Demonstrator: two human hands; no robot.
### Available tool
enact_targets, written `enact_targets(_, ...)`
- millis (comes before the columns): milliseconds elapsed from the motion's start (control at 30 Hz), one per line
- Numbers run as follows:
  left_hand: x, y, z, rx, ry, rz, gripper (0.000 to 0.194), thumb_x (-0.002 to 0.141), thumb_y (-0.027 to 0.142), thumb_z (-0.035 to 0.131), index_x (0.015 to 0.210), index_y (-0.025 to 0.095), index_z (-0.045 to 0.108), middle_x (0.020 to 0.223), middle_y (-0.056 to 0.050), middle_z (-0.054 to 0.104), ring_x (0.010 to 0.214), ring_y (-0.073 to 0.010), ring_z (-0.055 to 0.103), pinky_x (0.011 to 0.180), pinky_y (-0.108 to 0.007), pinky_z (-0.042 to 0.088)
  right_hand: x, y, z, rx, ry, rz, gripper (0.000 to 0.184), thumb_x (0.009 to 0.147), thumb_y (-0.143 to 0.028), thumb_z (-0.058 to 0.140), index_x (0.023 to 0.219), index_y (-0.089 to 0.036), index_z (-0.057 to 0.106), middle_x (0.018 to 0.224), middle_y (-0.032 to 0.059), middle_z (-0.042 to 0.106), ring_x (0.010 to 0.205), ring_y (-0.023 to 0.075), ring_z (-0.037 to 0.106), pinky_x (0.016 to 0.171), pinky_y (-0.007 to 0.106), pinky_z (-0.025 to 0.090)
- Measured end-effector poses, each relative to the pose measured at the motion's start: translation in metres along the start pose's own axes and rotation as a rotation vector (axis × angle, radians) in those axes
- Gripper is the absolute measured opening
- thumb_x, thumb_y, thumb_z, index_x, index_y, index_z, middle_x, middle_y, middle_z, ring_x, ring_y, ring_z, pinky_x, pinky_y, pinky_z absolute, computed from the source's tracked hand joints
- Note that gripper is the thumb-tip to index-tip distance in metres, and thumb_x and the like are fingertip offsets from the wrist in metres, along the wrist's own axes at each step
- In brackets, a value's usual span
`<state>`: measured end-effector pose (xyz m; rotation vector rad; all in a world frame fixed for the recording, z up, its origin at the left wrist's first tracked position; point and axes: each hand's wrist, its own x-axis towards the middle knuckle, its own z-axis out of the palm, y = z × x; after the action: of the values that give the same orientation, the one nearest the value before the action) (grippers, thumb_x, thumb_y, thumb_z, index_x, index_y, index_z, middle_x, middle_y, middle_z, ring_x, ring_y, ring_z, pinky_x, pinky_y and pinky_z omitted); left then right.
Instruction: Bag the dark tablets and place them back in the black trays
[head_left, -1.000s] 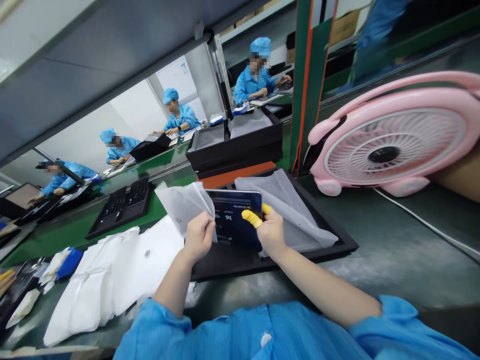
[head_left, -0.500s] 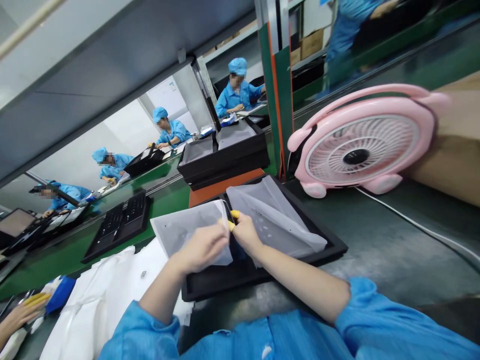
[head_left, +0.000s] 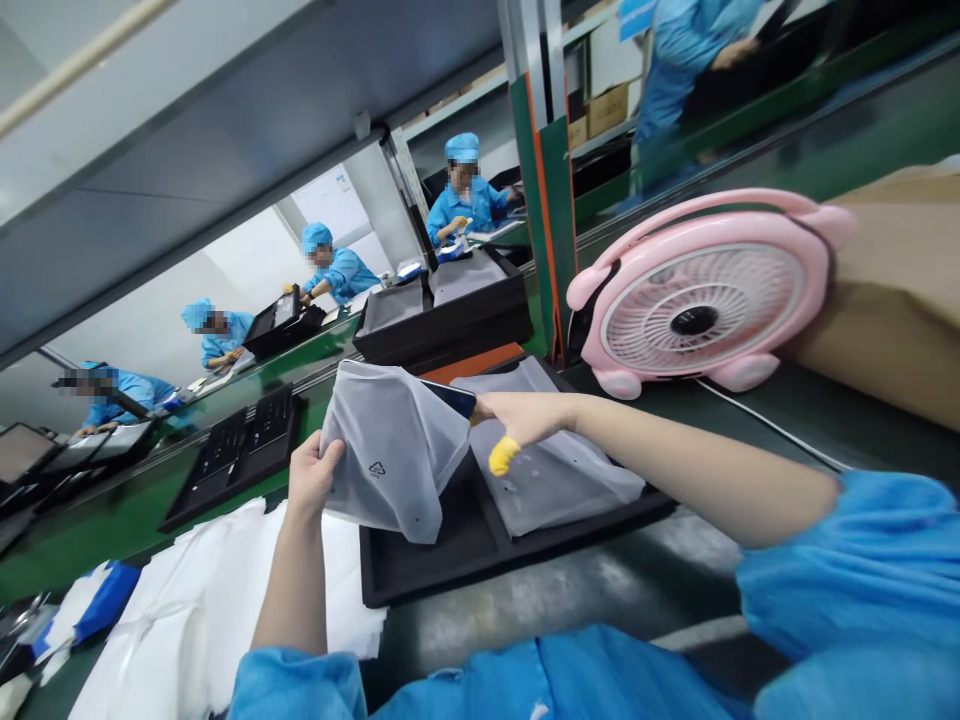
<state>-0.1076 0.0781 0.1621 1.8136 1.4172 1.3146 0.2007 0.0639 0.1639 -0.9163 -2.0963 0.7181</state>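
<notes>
My left hand pinches the left edge of a translucent white plastic bag with a small recycling mark on it. Out of the bag's mouth at the upper right sticks the end of a dark flat panel, the rest of it hidden inside. My right hand has its fingers closed at that end, and its thumb, in a yellow finger cot, points down. Below the hands lies a black tray with two compartments. A second bagged flat item rests in the right compartment.
A pink fan stands at the right beside a cardboard box. White bags are piled at the left. Stacked black trays and another black tray sit farther back. Several co-workers in blue work along the green line.
My left hand has moved left to the bag's outer edge, and the bag now covers most of the panel. My right hand has risen to the panel's exposed end.
</notes>
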Motion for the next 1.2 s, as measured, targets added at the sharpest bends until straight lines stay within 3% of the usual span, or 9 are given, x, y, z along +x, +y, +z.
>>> enact_targets(133,-0.010,-0.017,0.007,-0.129,0.035,-0.107,0.032,0.057,0.044,0.067,0.068,0.015,0.060,0.058,0.002,0.054,0.059,-0.0118,0.049,0.057,-0.022,0.039,0.012,0.003,-0.029,-0.184,-0.258,-0.088,0.021,0.064,-0.013,0.059,0.084,-0.016,0.065,0.082,0.0011,0.067,0.074,0.0125,0.060,0.070,0.022,0.045)
enact_targets(333,-0.031,-0.033,0.029,-0.298,0.194,-0.298,0.040,0.050,0.045,0.071,0.073,0.014,0.061,0.062,0.000,0.061,0.058,-0.0120,0.052,0.057,-0.022,0.041,0.037,0.004,-0.091,-0.061,0.234,-0.179,0.023,0.070,-0.028,0.058,0.090,-0.016,0.062,0.089,0.0027,0.065,0.082,0.0133,0.060,0.077,0.027,0.047)
enact_targets(467,-0.036,-0.038,0.041,-0.378,0.231,-0.346,0.042,0.051,0.045,0.071,0.076,0.013,0.061,0.064,-0.001,0.063,0.059,-0.0125,0.055,0.058,-0.023,0.043,0.053,-0.012,-0.056,-0.161,0.083,-0.124,0.050,0.057,-0.031,0.072,0.103,-0.016,0.059,0.105,0.0069,0.062,0.095,0.0191,0.058,0.083,0.031,0.046)
enact_targets(567,-0.037,-0.038,0.050,-0.359,0.218,-0.337,0.038,0.054,0.043,0.070,0.076,0.013,0.061,0.065,-0.001,0.063,0.061,-0.0129,0.056,0.060,-0.023,0.044,0.066,-0.029,-0.015,-0.255,0.019,-0.078,0.029,0.056,-0.020,0.071,0.084,-0.016,0.064,0.100,0.0066,0.064,0.094,0.0213,0.059,0.082,0.032,0.045)
enact_targets(800,-0.054,-0.037,0.062,-0.308,0.243,-0.343,0.039,0.061,0.044,0.064,0.084,0.014,0.063,0.076,-0.003,0.066,0.073,-0.0157,0.059,0.068,-0.025,0.045,0.097,-0.050,-0.011,0.433,-0.013,0.043,0.015,0.064,-0.018,0.063,0.069,-0.016,0.049,0.067,-0.0018,0.062,0.057,0.0076,0.055,0.052,0.019,0.041)
enact_targets(900,-0.060,-0.031,0.065,-0.283,0.255,-0.365,0.039,0.060,0.046,0.064,0.081,0.013,0.062,0.072,-0.003,0.065,0.071,-0.0163,0.059,0.065,-0.025,0.044,0.118,-0.059,-0.003,0.187,0.113,0.040,0.028,0.059,-0.027,0.070,0.078,-0.017,0.052,0.076,-0.0007,0.061,0.066,0.0091,0.055,0.056,0.019,0.041)
enact_targets(1000,-0.063,-0.026,0.067,-0.293,0.261,-0.365,0.039,0.060,0.047,0.063,0.080,0.014,0.061,0.070,-0.002,0.064,0.068,-0.0154,0.058,0.062,-0.024,0.043,0.134,-0.070,0.022,-0.209,-0.044,0.088,0.033,0.043,-0.024,0.079,0.067,-0.016,0.058,0.070,0.0010,0.061,0.072,0.0155,0.057,0.064,0.024,0.043)
enact_targets(1100,-0.065,-0.026,0.068,-0.267,0.260,-0.358,0.036,0.061,0.048,0.062,0.074,0.014,0.059,0.062,0.000,0.060,0.060,-0.0128,0.054,0.056,-0.022,0.041,0.145,-0.076,0.040,-0.266,-0.146,0.134,0.025,0.038,-0.017,0.080,0.052,-0.015,0.059,0.055,0.0009,0.058,0.064,0.0177,0.058,0.061,0.026,0.044)
enact_targets(1200,-0.066,-0.031,0.068,-0.286,0.231,-0.347,0.035,0.063,0.048,0.062,0.074,0.015,0.059,0.061,0.001,0.060,0.059,-0.0125,0.054,0.056,-0.022,0.042,0.159,-0.077,0.029,-0.251,-0.088,0.136,0.013,0.052,-0.016,0.073,0.062,-0.015,0.065,0.060,0.0013,0.063,0.064,0.0154,0.058,0.059,0.023,0.043)
